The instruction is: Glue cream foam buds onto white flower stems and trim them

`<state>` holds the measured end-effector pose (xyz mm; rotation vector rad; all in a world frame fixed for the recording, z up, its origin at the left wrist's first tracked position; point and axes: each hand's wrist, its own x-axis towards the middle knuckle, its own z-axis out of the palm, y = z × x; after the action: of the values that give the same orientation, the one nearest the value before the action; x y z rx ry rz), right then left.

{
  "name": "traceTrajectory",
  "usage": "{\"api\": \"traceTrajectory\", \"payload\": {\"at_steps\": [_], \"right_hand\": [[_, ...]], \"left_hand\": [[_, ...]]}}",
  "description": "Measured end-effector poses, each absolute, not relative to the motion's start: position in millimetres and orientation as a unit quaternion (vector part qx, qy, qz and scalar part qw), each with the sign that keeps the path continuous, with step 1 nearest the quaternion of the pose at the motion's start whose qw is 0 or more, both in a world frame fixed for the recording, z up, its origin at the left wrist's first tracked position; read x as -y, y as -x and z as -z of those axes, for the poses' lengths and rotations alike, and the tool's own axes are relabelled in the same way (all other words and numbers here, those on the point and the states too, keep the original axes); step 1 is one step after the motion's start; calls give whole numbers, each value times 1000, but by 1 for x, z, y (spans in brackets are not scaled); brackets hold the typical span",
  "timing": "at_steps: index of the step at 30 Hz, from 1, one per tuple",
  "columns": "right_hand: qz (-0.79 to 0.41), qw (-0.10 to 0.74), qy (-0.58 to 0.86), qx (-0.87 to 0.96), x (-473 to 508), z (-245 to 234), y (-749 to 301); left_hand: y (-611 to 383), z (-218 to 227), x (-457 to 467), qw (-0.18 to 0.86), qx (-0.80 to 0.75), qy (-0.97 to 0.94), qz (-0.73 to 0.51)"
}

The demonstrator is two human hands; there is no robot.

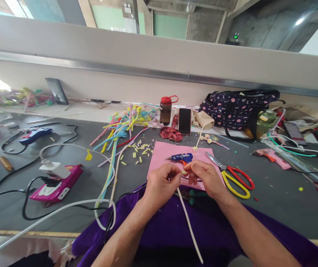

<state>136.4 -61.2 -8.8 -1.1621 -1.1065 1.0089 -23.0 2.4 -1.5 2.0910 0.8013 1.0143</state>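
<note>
My left hand is closed in a pinch on a cream pipe cleaner, whose free end hangs down over my purple-clad lap. A small pale yellow piece shows at the fingertips, between both hands. Fingers and thumb of my right hand are pinched against this piece from the other side. Just beyond them, a blue glue gun lies on a pink sheet. Scissors with one red and one yellow handle lie right of my right hand, blades partly over the sheet.
Several cut yellow bits and a heap of coloured pipe cleaners lie left of the sheet. Behind stand a bottle, a phone and a patterned bag. A pink power strip with cables is at left, a pink glue gun at right.
</note>
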Motion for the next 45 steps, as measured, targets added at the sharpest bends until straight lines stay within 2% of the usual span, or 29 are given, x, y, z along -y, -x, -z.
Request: {"api": "traceTrajectory", "payload": {"at_steps": [6,10,13,18,21,25,27,33,38,43,45], "right_hand": [[-451,534,519,491,62,10,-127],[-407,545,542,493,61,9,-127],[-335,554,581,494,62,5,-138],[-177,551,649,494,65,0,-163],[-205,562,631,495,65,0,-160],[-394,562,540,487,65,3,-141],[-421,558,528,482,65,4,-134],[-409,541,552,485,68,3,-133],[-364,525,565,523,71,0,-132],[-311,519,580,545,71,-2,-142],[-293,537,587,531,71,-4,-148]], "left_hand": [[21,9,-2,228,-268,-849,-394],[21,11,-2,221,-263,-849,-401],[21,7,-3,302,-302,-812,-397],[24,-3,-5,520,-321,-699,-370],[24,-4,-6,558,-326,-670,-364],[22,-1,-4,507,-332,-708,-362],[21,1,-2,459,-331,-742,-359],[18,4,4,342,-312,-805,-370],[15,5,3,312,-308,-810,-389],[28,2,0,368,-369,-796,-308],[35,2,1,300,-418,-818,-256]]}}
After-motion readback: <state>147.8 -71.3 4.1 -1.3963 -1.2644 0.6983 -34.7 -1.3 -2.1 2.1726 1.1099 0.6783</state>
